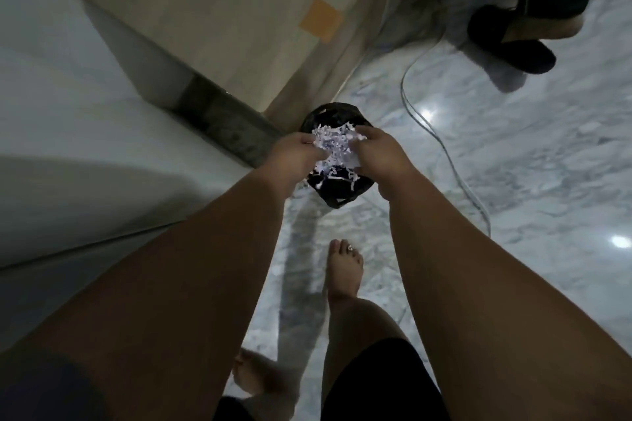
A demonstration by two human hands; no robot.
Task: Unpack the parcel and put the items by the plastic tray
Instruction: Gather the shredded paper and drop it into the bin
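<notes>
Left hand (294,155): fingers curled closed on the left side of a clump of shredded white paper (337,145).
Right hand (383,155): closed on the clump's right side.
Clump: was held between both hands, directly above the bin.
Black-lined bin (337,188): stood on the marble floor (513,164); loose shreds lay inside.
</notes>
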